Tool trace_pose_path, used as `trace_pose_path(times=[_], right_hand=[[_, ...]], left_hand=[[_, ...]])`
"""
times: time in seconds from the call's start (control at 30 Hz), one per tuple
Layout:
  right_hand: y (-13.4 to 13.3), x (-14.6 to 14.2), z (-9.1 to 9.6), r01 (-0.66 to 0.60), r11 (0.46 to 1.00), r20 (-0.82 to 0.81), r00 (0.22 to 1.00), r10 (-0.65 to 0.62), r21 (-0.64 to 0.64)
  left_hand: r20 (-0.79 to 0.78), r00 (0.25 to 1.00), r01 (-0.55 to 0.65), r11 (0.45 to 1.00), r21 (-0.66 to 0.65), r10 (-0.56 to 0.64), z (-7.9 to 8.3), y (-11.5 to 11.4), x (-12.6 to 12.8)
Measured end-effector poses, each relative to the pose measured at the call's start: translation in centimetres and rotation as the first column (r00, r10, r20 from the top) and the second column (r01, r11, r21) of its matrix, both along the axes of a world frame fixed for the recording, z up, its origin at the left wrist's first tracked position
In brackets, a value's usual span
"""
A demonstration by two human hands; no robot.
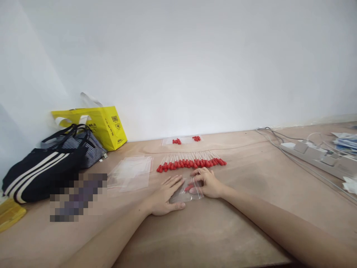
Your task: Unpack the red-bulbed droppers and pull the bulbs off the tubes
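My left hand (167, 196) lies flat with fingers spread, pressing a small clear zip bag (181, 196) against the table. At the bag's right end, by its seal lines, my right hand (208, 183) is curled with thumb and fingers around red-headed sticks (189, 187). Their red heads show through the plastic; the rest is hidden by my fingers. Just beyond both hands, a row of red-headed sticks (192, 163) with pale stems lies fanned out, heads toward me. To the left rests a stack of clear zip bags (132, 171).
Near the wall, filled clear bags (184, 141) hold more red heads. A yellow shopping bag (111, 126) and a black striped bag (47, 171) stand at left. At right are a power strip (315, 158) with plugs, grey cables (298, 158) and printed papers (346, 141).
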State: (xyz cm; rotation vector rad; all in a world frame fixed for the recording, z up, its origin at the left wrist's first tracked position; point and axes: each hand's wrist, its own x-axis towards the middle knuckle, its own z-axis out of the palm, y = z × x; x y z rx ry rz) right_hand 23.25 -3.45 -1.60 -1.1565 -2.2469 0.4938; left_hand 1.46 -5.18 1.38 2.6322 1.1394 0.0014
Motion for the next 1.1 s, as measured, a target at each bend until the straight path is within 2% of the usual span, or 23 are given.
trace_pose_path(times=[0.07,0.17,0.2,0.27,0.3,0.37,0.47,0.53,0.63,0.8,0.9,0.97,1.03,1.1], right_hand=[[-0.1,0.1,0.4,-0.005,1.0,-0.024,1.0,0.005,0.021],[0.3,2.1,1.5,-0.077,0.997,-0.185,0.98,0.075,-0.006],[0.6,3.2,1.9,-0.135,0.989,-0.25,0.961,0.117,-0.058],[1.4,5.7,2.5,-0.159,0.972,-0.368,0.926,0.086,-0.174],[1.8,7.0,2.6,-0.131,0.971,-0.431,0.902,0.034,-0.198],[2.8,9.0,2.6,0.002,0.984,-0.557,0.824,-0.104,-0.181],[4.1,10.1,1.6,0.277,0.953,-0.642,0.711,-0.287,-0.12],[4.7,9.9,0.7,0.43,0.901,-0.617,0.691,-0.376,-0.067],[5.3,8.9,-0.5,0.542,0.841,-0.51,0.727,-0.459,0.016],[5.5,7.8,-1.1,0.61,0.774,-0.265,0.785,-0.56,0.171],[5.3,7.6,-1.0,0.629,0.73,-0.159,0.776,-0.611,0.268],[5.1,7.5,-1.0,0.63,0.716,-0.124,0.77,-0.625,0.301],[4.9,7.5,-0.9,0.631,0.708,-0.127,0.768,-0.628,0.317],[4.7,7.5,-0.9,0.635,0.697,-0.163,0.767,-0.62,0.335]], left_hand=[[0.002,1.0,0.009,1.0,0.005,-0.009,-0.1,0.1,-0.1],[0.046,0.998,0.03,0.999,0.021,-0.031,-0.5,0.2,-0.4],[0.064,0.998,0.028,0.999,0.024,-0.029,-0.6,0.2,-0.4],[0.098,0.995,-0.001,1.0,0.022,-0.001,-0.9,0.2,-0.4],[0.115,0.993,-0.031,0.999,0.02,0.028,-1.0,0.2,-0.4],[0.162,0.98,-0.122,0.992,0.042,0.114,-1.1,0.3,-0.2],[0.272,0.922,-0.312,0.945,0.099,0.276,-1.1,0.7,0.0],[0.325,0.875,-0.412,0.904,0.112,0.358,-1.0,1.1,-0.2],[0.328,0.843,-0.474,0.876,0.083,0.425,-0.6,1.7,-0.9],[0.282,0.83,-0.49,0.871,-0.044,0.481,-0.2,2.0,-1.8],[0.28,0.84,-0.478,0.878,-0.026,0.465,-0.4,1.8,-1.4],[0.338,0.841,-0.452,0.892,0.005,0.424,-0.3,1.8,-1.2],[0.428,0.81,-0.443,0.897,-0.004,0.401,-0.1,2.0,-1.3],[0.515,0.733,-0.484,0.873,-0.063,0.444,0.4,2.6,-2.3]])
